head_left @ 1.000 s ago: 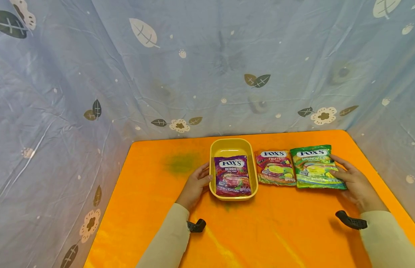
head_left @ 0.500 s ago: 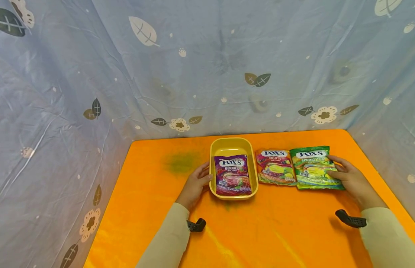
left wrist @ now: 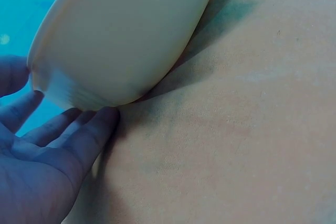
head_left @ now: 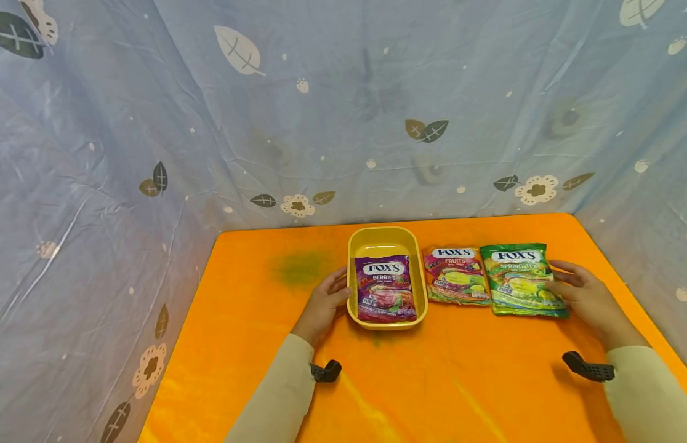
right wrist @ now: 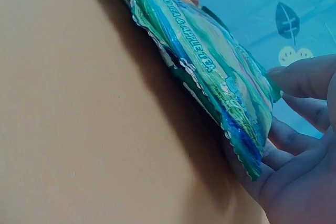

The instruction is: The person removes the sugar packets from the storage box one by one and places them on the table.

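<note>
In the head view a yellow tray (head_left: 387,232) holds a purple FOX'S Berries candy bag (head_left: 385,290). My left hand (head_left: 322,307) is at the tray's left side. The left wrist view shows its extended fingertips against the outer wall, thumb at the rim. On the right lies a green FOX'S Spring Tea candy bag (head_left: 519,282). My right hand (head_left: 590,301) is at that bag's right edge, fingers fairly straight. In the right wrist view the bag's corner overlaps the lower fingers, with the thumb tip close to the bag's edge.
A red-orange FOX'S Fruits candy bag (head_left: 456,277) lies between the tray and the green bag. Everything stands on an orange-covered table (head_left: 421,394). Pale blue patterned curtains (head_left: 343,111) enclose its back and sides.
The green bag first shifted slightly left, then a little nearer the front. My right hand has drawn slightly rightward from it. The left hand and the tray stay in place.
</note>
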Action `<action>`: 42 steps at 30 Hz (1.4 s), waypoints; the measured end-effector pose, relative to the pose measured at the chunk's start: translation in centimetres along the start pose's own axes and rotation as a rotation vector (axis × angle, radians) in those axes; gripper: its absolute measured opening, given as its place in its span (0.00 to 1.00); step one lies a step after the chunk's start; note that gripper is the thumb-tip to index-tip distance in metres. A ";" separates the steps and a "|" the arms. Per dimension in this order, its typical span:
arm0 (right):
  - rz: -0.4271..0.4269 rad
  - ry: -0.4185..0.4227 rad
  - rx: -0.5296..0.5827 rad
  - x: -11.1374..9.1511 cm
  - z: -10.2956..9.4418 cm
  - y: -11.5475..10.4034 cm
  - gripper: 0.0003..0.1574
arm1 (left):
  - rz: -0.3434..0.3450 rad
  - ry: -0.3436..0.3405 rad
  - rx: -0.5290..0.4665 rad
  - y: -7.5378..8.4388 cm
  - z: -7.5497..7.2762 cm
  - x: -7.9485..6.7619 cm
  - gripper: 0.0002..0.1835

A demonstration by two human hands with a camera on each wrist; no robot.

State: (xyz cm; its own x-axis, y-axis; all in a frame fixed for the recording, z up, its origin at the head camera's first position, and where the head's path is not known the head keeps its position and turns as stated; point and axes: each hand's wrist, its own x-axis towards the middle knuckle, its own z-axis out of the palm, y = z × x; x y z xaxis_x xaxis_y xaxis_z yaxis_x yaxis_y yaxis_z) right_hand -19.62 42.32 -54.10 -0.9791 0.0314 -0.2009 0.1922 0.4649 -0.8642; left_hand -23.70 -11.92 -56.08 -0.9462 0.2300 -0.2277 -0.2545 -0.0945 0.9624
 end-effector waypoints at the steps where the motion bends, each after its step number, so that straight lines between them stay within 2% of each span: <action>1: -0.003 0.002 0.010 -0.1 -0.1 0.1 0.51 | -0.001 0.001 0.002 0.0 0.0 0.0 0.33; 3: -0.010 0.011 0.030 -0.2 -0.2 0.2 0.50 | 0.001 0.000 0.006 -0.1 0.0 0.0 0.33; 8: -0.003 0.013 0.168 -0.4 -0.5 0.7 0.49 | -0.003 0.000 0.014 -0.1 -0.1 0.1 0.33; 14: -0.007 0.009 0.424 -0.6 -0.7 0.8 0.49 | -0.004 0.001 0.008 0.0 -0.1 0.0 0.33; 16: -0.013 0.012 0.518 -0.7 -0.6 0.8 0.43 | -0.008 0.004 0.007 0.0 -0.1 0.0 0.33; 21: -0.042 0.021 0.666 -1.0 -0.5 0.5 0.28 | -0.005 0.002 0.003 0.0 -0.1 0.0 0.33; 29: -0.136 -0.002 0.813 -1.4 -0.7 0.1 0.24 | -0.002 -0.004 -0.005 0.1 -0.1 -0.1 0.33; 34: -0.178 -0.026 0.842 -1.3 -0.5 -0.2 0.25 | -0.004 -0.004 0.000 0.0 -0.1 -0.1 0.33; 42: -0.184 -0.063 0.848 -1.2 0.7 -0.7 0.26 | -0.014 0.005 0.004 0.1 0.0 -0.1 0.33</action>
State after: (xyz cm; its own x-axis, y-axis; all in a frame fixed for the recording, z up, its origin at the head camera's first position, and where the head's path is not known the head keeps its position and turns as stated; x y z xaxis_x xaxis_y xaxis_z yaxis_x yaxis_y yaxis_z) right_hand -18.51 41.32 -53.55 -0.9988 -0.0398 -0.0275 0.0400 -0.3595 -0.9323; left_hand -23.68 -11.98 -55.98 -0.9436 0.2266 -0.2414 -0.2665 -0.0872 0.9599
